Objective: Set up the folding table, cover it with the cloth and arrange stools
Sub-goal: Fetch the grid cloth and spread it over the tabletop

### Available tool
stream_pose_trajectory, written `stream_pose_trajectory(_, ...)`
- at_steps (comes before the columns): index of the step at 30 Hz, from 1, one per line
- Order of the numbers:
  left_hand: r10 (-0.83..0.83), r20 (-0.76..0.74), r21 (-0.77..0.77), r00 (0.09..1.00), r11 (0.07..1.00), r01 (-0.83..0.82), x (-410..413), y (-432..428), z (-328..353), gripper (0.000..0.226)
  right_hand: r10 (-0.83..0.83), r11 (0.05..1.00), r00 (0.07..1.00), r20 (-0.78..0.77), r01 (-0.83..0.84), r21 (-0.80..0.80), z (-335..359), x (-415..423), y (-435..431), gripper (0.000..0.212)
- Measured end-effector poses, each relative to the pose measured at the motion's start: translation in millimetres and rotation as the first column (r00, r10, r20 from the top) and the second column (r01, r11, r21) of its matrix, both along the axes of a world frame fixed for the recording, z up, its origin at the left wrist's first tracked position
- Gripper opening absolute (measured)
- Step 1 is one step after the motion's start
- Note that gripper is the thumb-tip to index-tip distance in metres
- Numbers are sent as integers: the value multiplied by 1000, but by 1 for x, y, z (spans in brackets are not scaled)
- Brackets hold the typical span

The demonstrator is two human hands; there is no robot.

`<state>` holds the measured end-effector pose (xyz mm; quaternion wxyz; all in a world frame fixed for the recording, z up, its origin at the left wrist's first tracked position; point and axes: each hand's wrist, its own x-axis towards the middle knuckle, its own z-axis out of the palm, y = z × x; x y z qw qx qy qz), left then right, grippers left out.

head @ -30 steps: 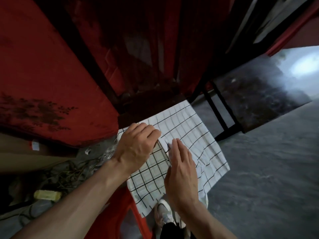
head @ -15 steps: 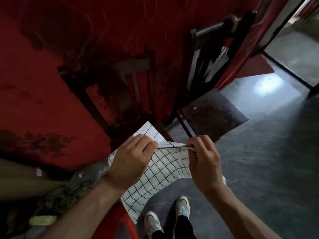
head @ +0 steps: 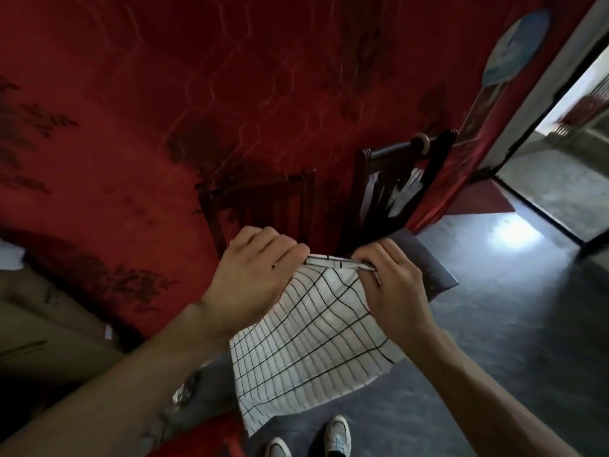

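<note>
So, hands: left hand (head: pixel 253 275) and right hand (head: pixel 392 285) both pinch the cloth's (head: pixel 313 351) top edge.
Why: probably to shake it open.

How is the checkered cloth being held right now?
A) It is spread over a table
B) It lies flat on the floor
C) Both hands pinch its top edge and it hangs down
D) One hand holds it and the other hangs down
C: the left hand and the right hand each pinch the top edge of the checkered cloth, which hangs below them above the floor.
</note>
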<state>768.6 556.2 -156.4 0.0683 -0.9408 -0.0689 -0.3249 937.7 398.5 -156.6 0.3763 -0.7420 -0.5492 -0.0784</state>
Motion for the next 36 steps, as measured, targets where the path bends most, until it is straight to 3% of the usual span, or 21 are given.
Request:
stream_pose_trajectory(9,192,25,48,981,980,-193,-56,-23,68,16,280,953,958,64,-285,105,53,-17,21,16)
stream_pose_trajectory(15,412,18,69,911,909,-412,-72,-50,95,11,443,884,888,124,-455,108,64,-8,35,18)
stream_pose_trajectory(25,777,96,88,623,617,-782,-59,-155,114,19,685,680,707,174,-707,195,76,23,36,9)
stream_pose_trajectory(31,884,130,57,449,446,-893,-73,-236,124,18,819,463,513,258,-855,233,94,0,21,6)
stream_pose_trajectory(36,938,154,12,310,312,-950,-89,-297,122,16,901,322,380,209,-909,263,100,-37,-2,8)
